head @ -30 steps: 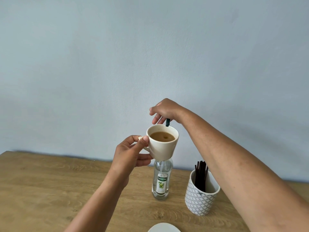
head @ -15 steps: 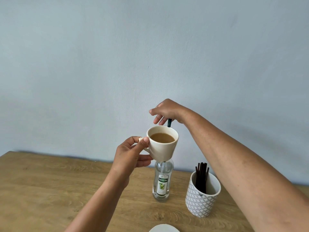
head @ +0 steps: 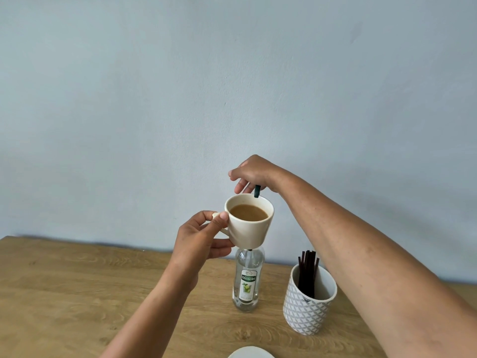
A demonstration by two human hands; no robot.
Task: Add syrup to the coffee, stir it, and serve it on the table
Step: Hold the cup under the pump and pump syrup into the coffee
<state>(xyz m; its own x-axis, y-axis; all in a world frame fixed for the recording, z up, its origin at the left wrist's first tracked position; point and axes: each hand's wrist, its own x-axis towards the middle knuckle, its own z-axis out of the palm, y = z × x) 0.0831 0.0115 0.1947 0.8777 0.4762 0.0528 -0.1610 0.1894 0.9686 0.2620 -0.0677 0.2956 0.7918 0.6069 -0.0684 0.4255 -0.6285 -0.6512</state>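
Note:
My left hand (head: 198, 236) holds a cream cup (head: 251, 233) by its handle, raised in the air. Light brown coffee (head: 249, 212) fills it. The cup is right in front of a clear syrup bottle (head: 248, 280) with a green label, standing on the wooden table (head: 64, 293), and hides the bottle's neck. My right hand (head: 254, 173) is curled over the top of the bottle's pump. The pump's dark green spout (head: 257, 191) pokes out under the fingers, just above the cup's far rim.
A white patterned holder (head: 307, 308) with several dark stir sticks (head: 307, 272) stands right of the bottle. The edge of a white saucer (head: 249, 352) shows at the bottom of the view. A pale blue wall lies behind the table.
Both hands and the cup have stayed nearly in place. A small ripple in the coffee one second ago has gone; the surface is smooth now.

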